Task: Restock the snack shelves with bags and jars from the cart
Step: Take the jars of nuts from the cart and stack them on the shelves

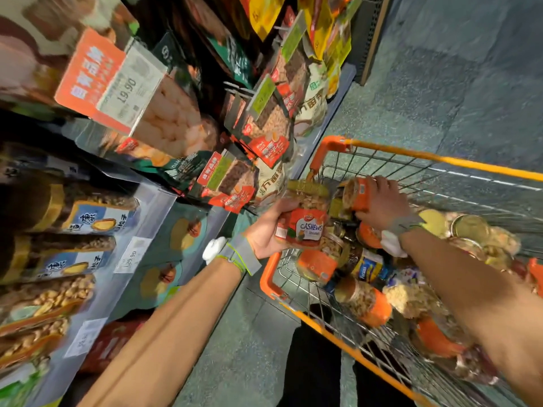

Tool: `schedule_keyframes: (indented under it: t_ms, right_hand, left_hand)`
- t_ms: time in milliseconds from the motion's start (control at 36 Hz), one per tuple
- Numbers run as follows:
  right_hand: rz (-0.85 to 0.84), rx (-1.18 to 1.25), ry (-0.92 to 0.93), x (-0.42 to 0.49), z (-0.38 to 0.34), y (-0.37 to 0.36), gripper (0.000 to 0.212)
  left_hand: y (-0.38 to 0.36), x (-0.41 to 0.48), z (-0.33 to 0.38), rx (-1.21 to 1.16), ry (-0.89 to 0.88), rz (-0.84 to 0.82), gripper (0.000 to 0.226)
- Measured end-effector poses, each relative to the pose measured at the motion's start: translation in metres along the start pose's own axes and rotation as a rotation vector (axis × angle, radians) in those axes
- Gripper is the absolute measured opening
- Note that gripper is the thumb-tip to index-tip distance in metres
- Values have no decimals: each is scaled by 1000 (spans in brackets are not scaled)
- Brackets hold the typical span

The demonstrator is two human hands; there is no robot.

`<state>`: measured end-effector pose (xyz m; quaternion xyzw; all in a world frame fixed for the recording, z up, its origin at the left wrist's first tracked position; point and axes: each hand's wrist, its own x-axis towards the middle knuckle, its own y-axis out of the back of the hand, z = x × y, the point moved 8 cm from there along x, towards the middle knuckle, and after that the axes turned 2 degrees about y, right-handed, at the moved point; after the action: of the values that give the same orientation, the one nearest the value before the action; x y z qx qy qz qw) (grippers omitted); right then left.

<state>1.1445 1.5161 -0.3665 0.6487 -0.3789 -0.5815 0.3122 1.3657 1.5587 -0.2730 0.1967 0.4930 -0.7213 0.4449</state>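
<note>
A grey-green speckled floor [440,83], laid in large slabs with faint seams, fills the right and lower middle of the view under even indoor light. Along the left run tiered store shelves [336,104] with pale blue-grey front edges, one carrying a white price tag [129,89] reading 19.90 in an orange holder. At the top right stands a dark perforated panel [370,16] with a wood-coloured edge.
</note>
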Motion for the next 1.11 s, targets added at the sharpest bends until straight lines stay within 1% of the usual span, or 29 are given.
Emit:
schedule_keyframes:
  t_ms: [56, 83, 111, 139, 167, 194, 222, 250, 278, 306, 361, 389, 444, 500, 556, 583, 639, 667, 694, 750, 806, 833, 861, 889, 917, 944, 1000, 1028, 1111]
  right_hand:
    - [37, 36, -11, -1, -6, -3, 95]
    - [56, 85, -3, -3, -8, -4, 90]
    - [80, 179, 9, -9, -5, -3, 82]
    - [99, 325, 0, -13, 2, -5, 71]
    - [145, 481, -34, -22, 16, -4, 59]
    - [221, 609, -95, -31, 32, 2, 50]
    - [299, 690, -180, -38, 52, 4, 41]
    - [328, 702, -264, -44, 76, 5, 34]
    - [275, 657, -331, -47, 95, 0, 27]
    - [161, 587, -375, -49, 114, -9, 25]
    - [-121, 409, -398, -57, 134, -32, 33]
    - [-200, 322, -362, -62, 134, -39, 38]
    - [-258, 215, -274, -68, 124, -42, 42]
    - [-310, 257, -243, -69, 113, -44, 43]
    - [-374, 311, -202, -65, 101, -50, 49]
    - [-391, 295, -204, -62, 97, -55, 58]
    - [-427, 255, -275, -60, 92, -69, 98]
    - [-458, 223, -311, -61, 92, -78, 114]
    - [-460, 206, -331, -63, 91, -80, 120]
    - [-412, 212, -352, -58, 100, -92, 119]
    - [-416, 293, -338, -58, 107, -88, 109]
    - [-413, 385, -342, -54, 118, -91, 95]
    - [-404, 484, -346, -56, 123, -83, 73]
    - [-385, 592, -347, -55, 129, -76, 57]
    - [-367, 688, -358, -59, 136, -64, 51]
    - [-324, 789, -357, -60, 143, -53, 48]
    - [-290, 891, -369, -69, 164, -33, 39]
    - [-286, 907, -371, -72, 176, -29, 37]
    - [-262, 853, -382, -82, 212, -19, 44]
  left_hand:
    - [4, 5, 0, -2, 1, -3, 66]
    - [5, 6, 0, -4, -4, 8, 66]
    - [5, 10, -4, -7, 3, 27, 68]
    - [5, 12, -7, -8, 15, 55, 70]
    - [2, 15, -11, -6, 31, 79, 66]
    - [-3, 18, -13, 3, 41, 104, 57]
    - [-6, 20, -15, 12, 48, 118, 44]
    - [-13, 23, -13, 11, 52, 146, 29]
    - [-16, 25, -14, 12, 64, 165, 18]
    - [-22, 30, -13, 11, 73, 192, 19]
    - [-30, 40, -14, 21, 94, 194, 33]
    - [-35, 44, -15, 30, 108, 179, 33]
    - [-45, 52, -18, 18, 130, 166, 31]
    - [-53, 60, -19, 0, 110, 158, 31]
    - [-57, 70, -21, -3, 76, 136, 36]
    - [-60, 72, -22, 1, 68, 118, 35]
    - [-62, 77, -25, 16, 57, 94, 34]
    - [-61, 81, -30, 20, 73, 85, 34]
    - [-64, 83, -32, 23, 81, 73, 32]
    - [-64, 84, -35, 42, 92, 78, 31]
    - [-62, 87, -38, 74, 121, 84, 31]
    - [-61, 87, -39, 91, 136, 89, 29]
    - [-63, 86, -40, 105, 158, 90, 26]
    - [-62, 85, -39, 120, 174, 94, 25]
    - [-63, 85, -39, 121, 180, 98, 26]
    - [-65, 86, -38, 118, 171, 81, 32]
    - [-66, 90, -36, 131, 134, 89, 63]
    - [-68, 91, -36, 132, 118, 90, 70]
    - [-84, 90, -35, 125, 91, 55, 64]
